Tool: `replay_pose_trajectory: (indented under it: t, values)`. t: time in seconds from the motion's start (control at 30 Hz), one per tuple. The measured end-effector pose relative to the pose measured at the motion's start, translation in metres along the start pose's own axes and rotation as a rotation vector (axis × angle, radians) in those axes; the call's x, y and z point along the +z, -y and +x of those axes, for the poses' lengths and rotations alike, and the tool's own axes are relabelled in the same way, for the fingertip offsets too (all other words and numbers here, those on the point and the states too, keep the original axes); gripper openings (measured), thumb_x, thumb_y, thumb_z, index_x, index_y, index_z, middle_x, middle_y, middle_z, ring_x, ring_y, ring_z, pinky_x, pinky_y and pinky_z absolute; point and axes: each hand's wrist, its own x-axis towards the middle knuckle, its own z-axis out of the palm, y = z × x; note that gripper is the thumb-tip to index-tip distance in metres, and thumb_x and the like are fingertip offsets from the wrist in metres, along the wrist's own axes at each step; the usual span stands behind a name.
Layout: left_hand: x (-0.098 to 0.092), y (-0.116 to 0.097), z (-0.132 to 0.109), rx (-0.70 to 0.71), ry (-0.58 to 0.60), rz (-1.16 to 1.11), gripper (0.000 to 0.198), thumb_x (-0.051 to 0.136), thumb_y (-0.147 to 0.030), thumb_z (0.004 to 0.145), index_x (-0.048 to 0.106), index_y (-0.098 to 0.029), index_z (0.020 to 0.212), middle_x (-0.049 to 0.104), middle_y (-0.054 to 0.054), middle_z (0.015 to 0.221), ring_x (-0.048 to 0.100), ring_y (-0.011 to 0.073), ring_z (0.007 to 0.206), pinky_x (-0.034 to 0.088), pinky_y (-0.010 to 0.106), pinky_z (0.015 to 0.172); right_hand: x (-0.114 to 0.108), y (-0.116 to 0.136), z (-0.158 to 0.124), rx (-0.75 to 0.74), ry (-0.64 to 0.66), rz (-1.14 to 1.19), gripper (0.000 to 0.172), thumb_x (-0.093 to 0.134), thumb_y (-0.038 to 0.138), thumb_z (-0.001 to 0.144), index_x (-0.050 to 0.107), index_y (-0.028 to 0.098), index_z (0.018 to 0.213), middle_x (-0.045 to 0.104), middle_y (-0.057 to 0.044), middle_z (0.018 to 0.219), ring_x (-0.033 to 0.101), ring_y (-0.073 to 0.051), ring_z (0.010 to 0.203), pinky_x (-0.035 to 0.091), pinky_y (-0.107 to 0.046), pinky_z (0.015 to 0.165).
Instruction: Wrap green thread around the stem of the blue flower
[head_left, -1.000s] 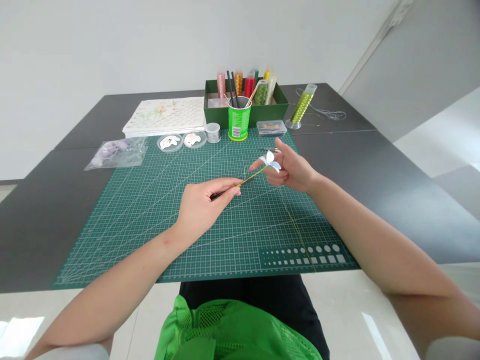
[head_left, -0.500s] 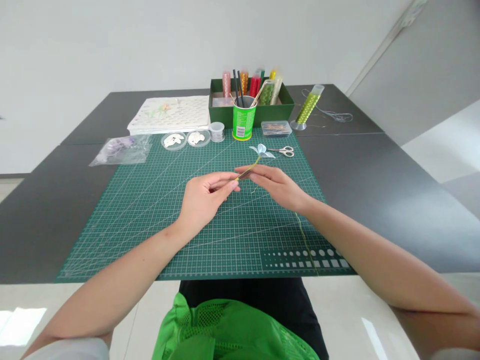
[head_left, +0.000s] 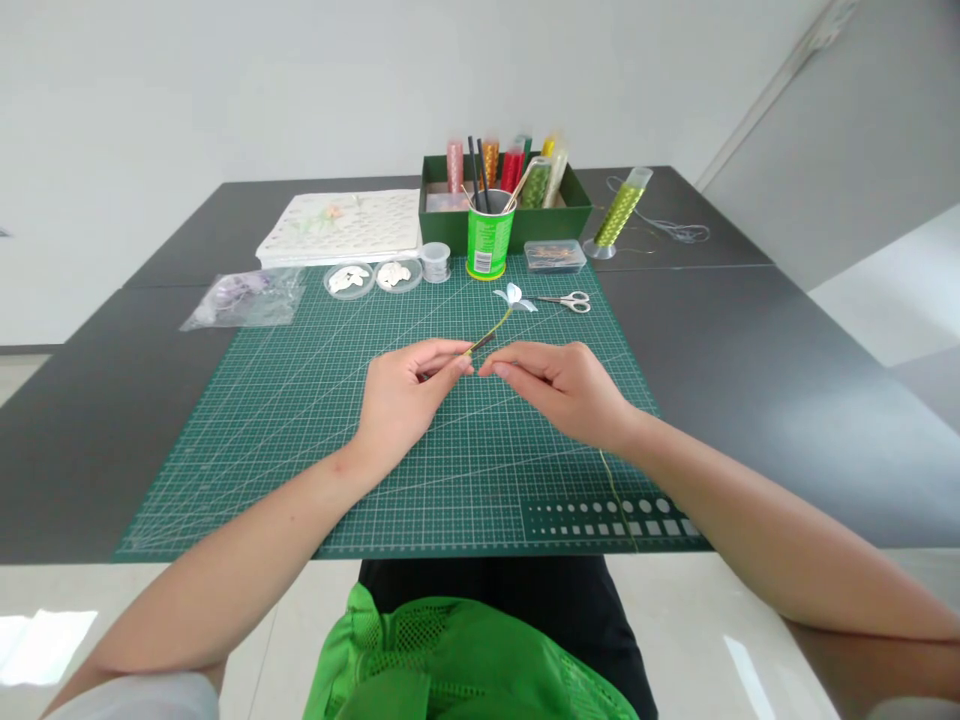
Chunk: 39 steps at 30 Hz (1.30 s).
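Note:
Over the middle of the green cutting mat (head_left: pixel 300 500), my left hand (head_left: pixel 405 395) pinches the lower end of a thin yellow-green stem. The stem slants up and right to a pale blue-white flower (head_left: pixel 514 297). My right hand (head_left: pixel 566 385) is closed, its thumb and fingertips pressed together just right of my left fingertips; what it pinches is too small to make out. A thin green thread (head_left: pixel 616 495) comes out below my right wrist and runs to the mat's front edge. Small scissors (head_left: pixel 574 301) lie right of the flower.
Behind the mat stand a green can (head_left: pixel 489 240) with sticks, a dark green box (head_left: pixel 577 222) of thread spools and a flat clear box (head_left: pixel 555 257). A green spool (head_left: pixel 621 212) stands right. White pieces in dishes (head_left: pixel 349 281), a plastic bag (head_left: pixel 244 300) and a white board (head_left: pixel 352 225) are left.
My right hand has drawn back from beneath the stem, and its fingers have curled in to a pinch. The flower has shifted slightly left. My left hand has barely moved.

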Motion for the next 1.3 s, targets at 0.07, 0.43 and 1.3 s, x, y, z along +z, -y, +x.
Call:
replay_pose_trajectory:
  t: [0.07,0.43,1.3]
  values:
    - [0.0,0.002,0.0,-0.001,0.01,0.023,0.015,0.074,-0.026,0.09,0.081,-0.023,0.104,0.083,0.001,0.086,0.078,0.0175,0.072,0.06,0.025,0.06,-0.005,0.006,0.0,0.011,0.011,0.039,0.029,0.052,0.033,0.103,0.077,0.017,0.101,0.066,0.001,0.07,0.04,-0.008,0.05,0.031,-0.025,0.051]
    - [0.004,0.004,-0.003,0.025,0.23,0.22,0.009,0.073,-0.028,0.091,0.079,-0.025,0.085,0.081,-0.003,0.077,0.075,0.0163,0.065,0.051,0.025,0.054,-0.024,0.018,-0.004,-0.102,0.08,0.086,0.029,0.058,0.036,0.101,0.083,0.022,0.101,0.064,-0.001,0.062,0.06,-0.014,0.063,0.037,-0.025,0.051]
    - [0.007,-0.002,-0.006,-0.093,0.558,0.143,0.02,0.065,-0.019,0.089,0.078,-0.024,0.075,0.078,-0.004,0.068,0.053,0.0091,0.039,0.032,0.023,0.039,-0.022,-0.004,0.002,-0.143,0.005,-0.085,0.028,0.058,0.029,0.102,0.08,0.021,0.117,0.082,-0.006,0.104,0.075,-0.017,0.075,0.055,-0.026,0.062]
